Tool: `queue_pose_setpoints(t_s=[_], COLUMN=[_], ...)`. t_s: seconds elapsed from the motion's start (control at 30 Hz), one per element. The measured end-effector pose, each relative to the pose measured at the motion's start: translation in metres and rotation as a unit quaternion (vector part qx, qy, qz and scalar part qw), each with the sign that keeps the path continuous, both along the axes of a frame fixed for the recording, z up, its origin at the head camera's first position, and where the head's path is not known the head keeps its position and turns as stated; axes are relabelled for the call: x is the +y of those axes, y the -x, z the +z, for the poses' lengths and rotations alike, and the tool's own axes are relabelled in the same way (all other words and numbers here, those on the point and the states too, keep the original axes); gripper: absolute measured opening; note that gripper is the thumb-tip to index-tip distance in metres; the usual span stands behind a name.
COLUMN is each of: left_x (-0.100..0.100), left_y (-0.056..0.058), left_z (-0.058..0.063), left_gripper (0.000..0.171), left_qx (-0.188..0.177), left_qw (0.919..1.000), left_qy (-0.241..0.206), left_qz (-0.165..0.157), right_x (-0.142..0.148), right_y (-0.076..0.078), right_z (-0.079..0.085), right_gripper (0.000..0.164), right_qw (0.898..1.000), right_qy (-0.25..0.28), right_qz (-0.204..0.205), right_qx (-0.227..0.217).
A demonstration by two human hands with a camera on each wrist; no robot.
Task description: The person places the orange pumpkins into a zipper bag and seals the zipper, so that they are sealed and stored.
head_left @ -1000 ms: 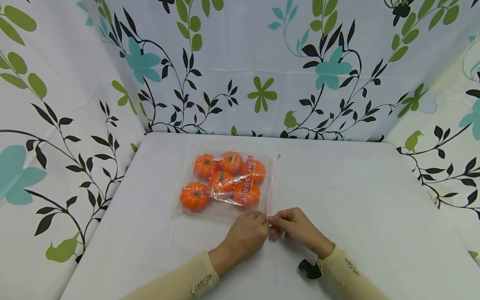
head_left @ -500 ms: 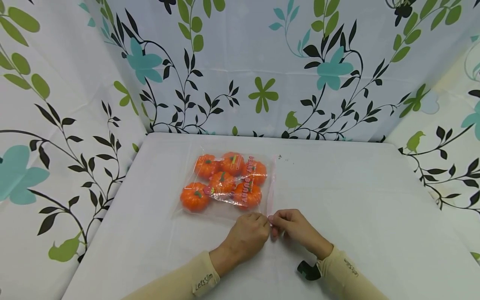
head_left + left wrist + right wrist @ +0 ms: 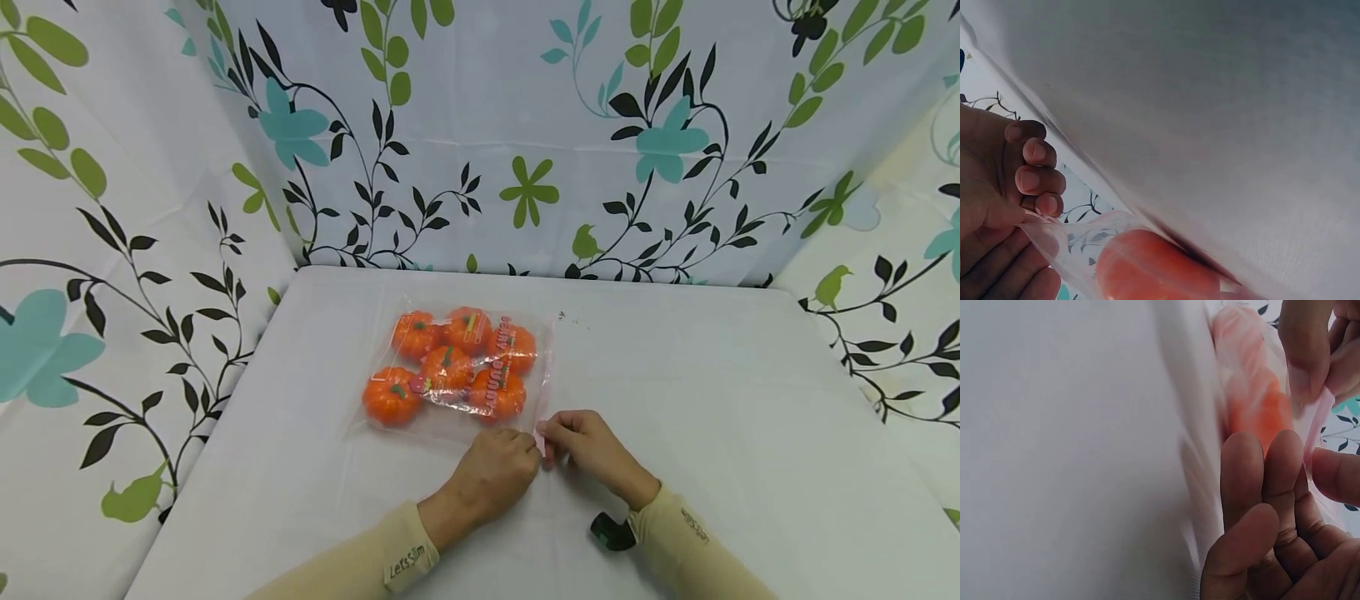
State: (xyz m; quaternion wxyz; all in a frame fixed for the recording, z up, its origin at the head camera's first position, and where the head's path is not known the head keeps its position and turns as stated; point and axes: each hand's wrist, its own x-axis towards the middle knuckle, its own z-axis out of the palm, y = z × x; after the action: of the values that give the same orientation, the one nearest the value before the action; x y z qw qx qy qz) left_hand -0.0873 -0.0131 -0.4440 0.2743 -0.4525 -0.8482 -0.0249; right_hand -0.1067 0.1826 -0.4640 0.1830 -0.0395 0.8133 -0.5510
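Six small orange pumpkins (image 3: 450, 367) already lying inside clear plastic zip bag (image 3: 390, 425) on white surface (image 3: 712, 400). Left hand (image 3: 495, 471) and right hand (image 3: 581, 442) both pinching near corner of pink zip strip (image 3: 544, 392); whether strip already pressed closed further along, cannot tell.

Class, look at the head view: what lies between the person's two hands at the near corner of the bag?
The bag's pink zip strip: left hand and right hand pinch its near end.

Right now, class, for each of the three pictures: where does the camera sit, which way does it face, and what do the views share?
Head: worn high, facing forward and down at the white table; shows both sleeved forearms, left hand and right hand.
Left wrist: low by the tabletop; shows curled fingers.
Right wrist: low, close up; shows fingers.
Shared: all three show the clear plastic zip bag of small orange pumpkins, pinched at its near corner.
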Motion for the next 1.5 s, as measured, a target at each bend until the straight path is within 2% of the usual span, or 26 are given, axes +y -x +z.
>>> queue_pose_setpoints(t_s=[0.23, 0.63, 1.17, 1.5], left_x=[-0.002, -0.004, -0.006, -0.007], left_y=[0.0, 0.001, -0.005, -0.005], left_z=[0.0, -0.003, 0.003, 0.002], left_gripper=[0.006, 0.008, 0.006, 0.01], left_qx=[-0.009, 0.003, -0.024, -0.008], left_qw=[0.9999, 0.9996, 0.998, 0.997], left_qy=[-0.006, -0.028, -0.056, -0.073], left_qz=[0.0, -0.008, -0.016, -0.024], right_x=[-0.002, -0.001, 0.005, 0.013], right_y=[0.008, 0.024, 0.049, 0.068], right_z=[0.001, -0.001, 0.002, 0.003], right_gripper=[0.035, 0.034, 0.034, 0.034], right_qw=[1.0, 0.999, 0.998, 0.997], right_qy=[-0.009, -0.013, -0.017, -0.025], right_qz=[-0.011, -0.036, -0.063, -0.077], right_qx=[0.005, -0.003, -0.005, 0.0])
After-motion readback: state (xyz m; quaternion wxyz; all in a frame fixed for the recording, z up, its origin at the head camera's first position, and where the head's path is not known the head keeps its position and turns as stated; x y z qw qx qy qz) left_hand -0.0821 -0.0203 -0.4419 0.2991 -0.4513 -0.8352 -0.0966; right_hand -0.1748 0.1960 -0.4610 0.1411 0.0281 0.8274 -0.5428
